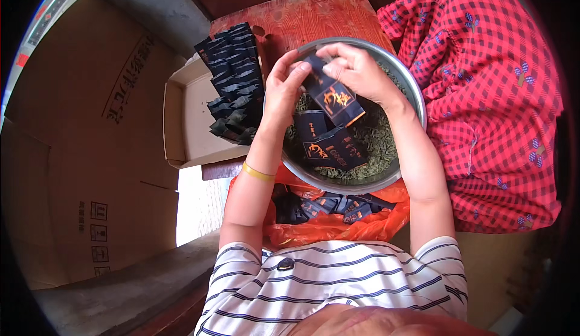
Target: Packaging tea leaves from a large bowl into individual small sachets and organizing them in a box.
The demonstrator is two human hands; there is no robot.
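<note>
A black paper-like tea packet with orange writing is held over a round metal basin. My left hand pinches the packet's upper end from the left, with the thumb along its edge. On the other side my right hand has thumb and fingers at the same end, slightly blurred; whether that end is unsealed cannot be made out. Below the held packet, more black packets lie on loose, dried green tea leaves inside the basin.
Left of the basin, a shallow cardboard tray holds rows of upright black packets. An orange plastic bag with more packets lies between basin and body. A red wooden table, checked red cloth and large cardboard box surround this.
</note>
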